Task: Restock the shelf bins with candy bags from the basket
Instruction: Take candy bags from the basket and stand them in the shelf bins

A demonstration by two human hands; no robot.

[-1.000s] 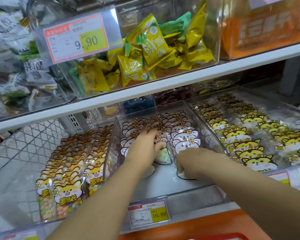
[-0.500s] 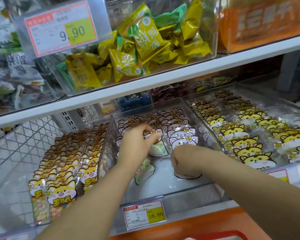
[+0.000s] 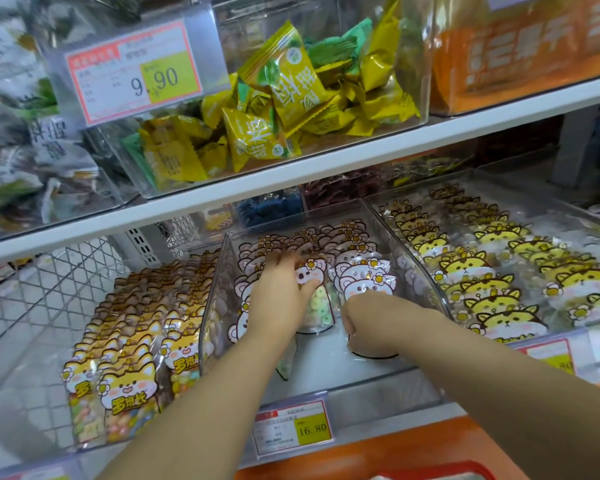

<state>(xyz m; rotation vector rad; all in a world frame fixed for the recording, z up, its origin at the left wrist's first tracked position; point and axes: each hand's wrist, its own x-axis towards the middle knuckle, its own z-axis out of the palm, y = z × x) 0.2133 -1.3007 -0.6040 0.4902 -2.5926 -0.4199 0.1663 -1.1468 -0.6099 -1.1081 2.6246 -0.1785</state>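
Note:
The middle clear bin (image 3: pixel 421 271) on the lower shelf holds rows of white bear candy bags (image 3: pixel 366 284). My left hand (image 3: pixel 279 299) reaches into its middle row. The fingers lie over the tops of the bags and the thumb presses the front of a bag with green candy (image 3: pixel 319 306). My right hand (image 3: pixel 371 325) is curled round the lower part of the front bag in the right row, whose bottom edge (image 3: pixel 374 356) shows under my fist. Another bag (image 3: pixel 286 365) lies partly hidden under my left forearm.
Left of the middle bin is a bin of fox candy bags (image 3: pixel 129 386), and right of it a bin of yellow cat bags (image 3: pixel 492 292). The upper shelf (image 3: pixel 326 168) with yellow snack packs overhangs. A price tag (image 3: pixel 293 427) fronts the bin. A red basket rim (image 3: pixel 440 471) shows at the bottom.
My left hand has slid a little farther back over the middle row, taking the green-candy bag with it. My right hand stays clenched on the front right bag.

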